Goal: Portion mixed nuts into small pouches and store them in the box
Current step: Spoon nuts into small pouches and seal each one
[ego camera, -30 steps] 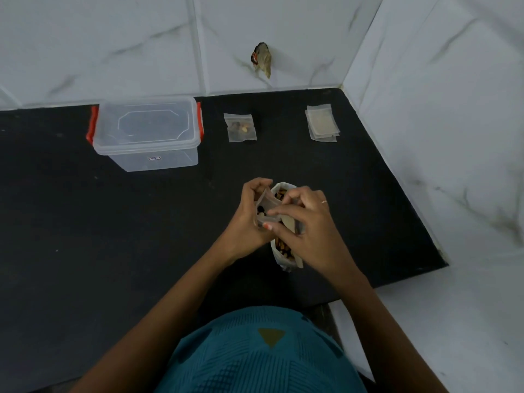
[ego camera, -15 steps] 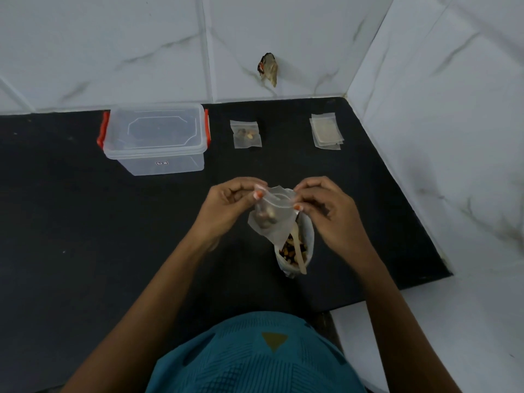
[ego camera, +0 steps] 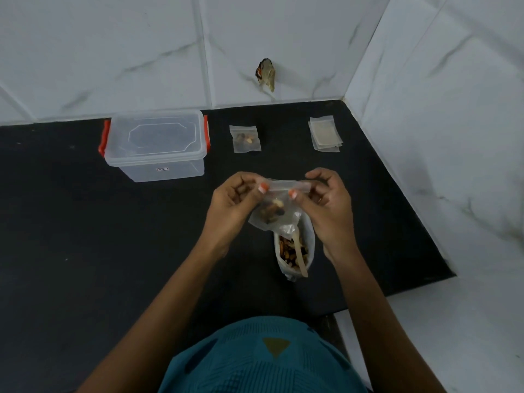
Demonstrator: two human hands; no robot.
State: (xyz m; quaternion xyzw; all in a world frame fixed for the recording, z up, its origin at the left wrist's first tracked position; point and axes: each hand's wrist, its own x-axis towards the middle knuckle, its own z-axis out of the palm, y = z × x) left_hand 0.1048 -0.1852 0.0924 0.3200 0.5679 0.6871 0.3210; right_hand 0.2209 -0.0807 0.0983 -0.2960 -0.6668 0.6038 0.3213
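Observation:
A small clear pouch (ego camera: 276, 212) with a few nuts in it hangs in the air between my hands. My left hand (ego camera: 235, 204) pinches the left end of its zip strip, and my right hand (ego camera: 329, 202) pinches the right end. Under the pouch stands an open bag of mixed nuts (ego camera: 293, 251) with a pale spoon (ego camera: 301, 258) in it. A clear plastic box (ego camera: 156, 144) with red clips and its lid on sits at the back left. A filled pouch (ego camera: 245, 138) lies to the right of the box. A stack of empty pouches (ego camera: 325, 134) lies at the back right.
The black counter (ego camera: 85, 236) ends at white marble tile walls (ego camera: 453, 137) behind and on the right. A small torn scrap (ego camera: 266, 73) sticks to the back wall. My teal shirt (ego camera: 263, 361) fills the bottom of the view.
My hands have lifted the pouch up and away from the nut bag and spread apart along its top edge. The zip strip is now stretched flat between my fingers.

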